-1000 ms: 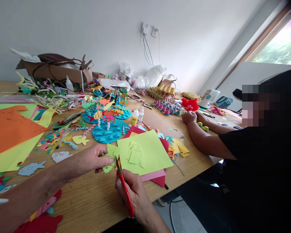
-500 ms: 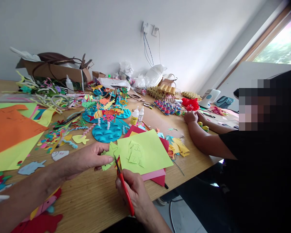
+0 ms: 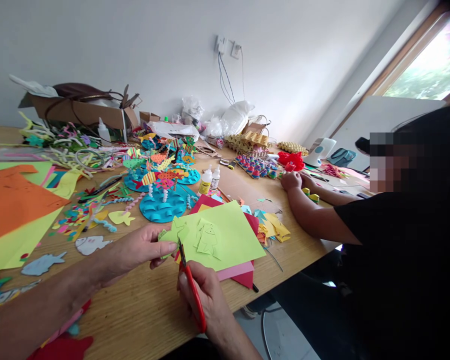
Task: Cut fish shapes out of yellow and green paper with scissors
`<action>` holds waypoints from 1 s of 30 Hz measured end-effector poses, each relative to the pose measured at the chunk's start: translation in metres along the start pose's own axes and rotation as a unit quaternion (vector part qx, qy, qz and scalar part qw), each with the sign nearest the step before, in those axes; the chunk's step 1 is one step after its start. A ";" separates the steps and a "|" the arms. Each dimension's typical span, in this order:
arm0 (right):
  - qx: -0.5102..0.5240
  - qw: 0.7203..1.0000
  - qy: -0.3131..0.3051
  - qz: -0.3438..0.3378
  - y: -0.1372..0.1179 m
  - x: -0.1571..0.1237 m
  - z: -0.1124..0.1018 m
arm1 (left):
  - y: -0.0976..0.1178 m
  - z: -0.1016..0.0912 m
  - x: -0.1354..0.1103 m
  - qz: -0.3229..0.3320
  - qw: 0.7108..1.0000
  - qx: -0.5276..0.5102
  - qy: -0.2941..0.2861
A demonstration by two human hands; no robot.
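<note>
My left hand (image 3: 152, 246) pinches a light green paper cutout (image 3: 175, 229) between thumb and fingers, with pencil-like lines on it. Red-handled scissors (image 3: 195, 295) are gripped in my right hand (image 3: 208, 292), their blades pointing up at the cutout's edge. Just beyond lies a yellow-green sheet (image 3: 240, 227) on a stack of coloured paper, with smaller green pieces bearing a drawn fish (image 3: 210, 237) on top. Left of my hands, a pale yellow paper fish (image 3: 121, 218), a white paper fish (image 3: 92, 244) and a light blue paper fish (image 3: 43, 263) rest on the wooden table.
Behind my hands stands a blue round base (image 3: 162, 206) with paper fish on twisted stems. Two glue bottles (image 3: 206, 181) stand beside it. Paper scraps (image 3: 275, 225) lie right of the stack. Another person's arms (image 3: 311, 210) rest on the table at right. Orange paper (image 3: 18, 202) lies at left.
The scene shifts slightly leftward in the view. The green cutout has turned a little in my left hand, while the scissors stay at its edge.
</note>
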State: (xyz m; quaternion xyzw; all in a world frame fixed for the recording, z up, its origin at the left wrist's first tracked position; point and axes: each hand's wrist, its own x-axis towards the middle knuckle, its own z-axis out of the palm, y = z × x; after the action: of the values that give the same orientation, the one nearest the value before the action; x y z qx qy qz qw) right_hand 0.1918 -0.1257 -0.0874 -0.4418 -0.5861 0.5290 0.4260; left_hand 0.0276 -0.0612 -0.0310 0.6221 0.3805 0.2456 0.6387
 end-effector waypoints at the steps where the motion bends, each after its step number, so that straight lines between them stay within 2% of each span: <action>1: -0.001 1.000 -0.001 -0.001 0.000 0.000 0.000 | 0.000 0.001 0.001 0.005 1.000 0.001 0.002; 7: -0.013 1.000 -0.020 -0.005 0.000 -0.001 0.000 | 0.001 0.000 0.001 0.019 1.000 -0.009 -0.014; 14: -0.009 0.999 -0.035 0.010 -0.007 -0.001 -0.001 | 0.007 0.000 -0.003 -0.020 1.000 0.013 -0.007; 30: -0.053 0.998 -0.015 0.005 -0.010 0.000 -0.001 | 0.009 -0.002 -0.002 -0.043 0.999 0.015 -0.011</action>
State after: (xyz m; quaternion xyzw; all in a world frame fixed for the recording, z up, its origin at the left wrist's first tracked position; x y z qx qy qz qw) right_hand 0.1925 -0.1262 -0.0775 -0.4590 -0.6172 0.5060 0.3904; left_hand 0.0259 -0.0610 -0.0221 0.6172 0.4036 0.2049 0.6436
